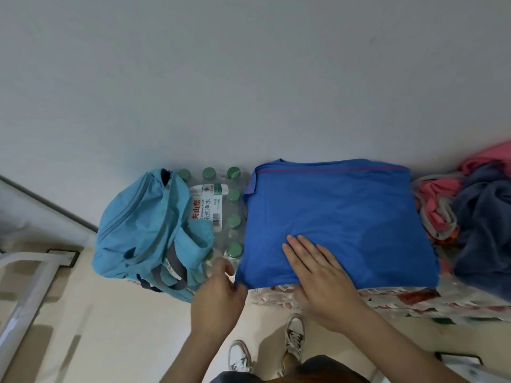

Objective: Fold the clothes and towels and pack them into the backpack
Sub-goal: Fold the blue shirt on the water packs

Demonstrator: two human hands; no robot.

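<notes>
Shirt [331,217]: folded on water packs [221,211], beside backpack [143,230].
Left hand [218,294]: pinching near-left corner.
Right hand [318,275]: fingers straight, pressing flat.
Handling: likely light, limp; best lifted by folded edges.

Found a folded shirt [337,217] in the middle, atop wrapped packs of bottled water [401,298], its far edge by the wall [249,78]. Found the backpack [143,230] to its left, slumped over more bottles [233,221]. Saw a pile of clothes [475,217] just right of the shirt. Saw the right hand [318,275] flat on the shirt's near part, the left hand [218,297] pinching its near left corner. Noted two shoes [296,335] on the floor [110,327] below.
</notes>
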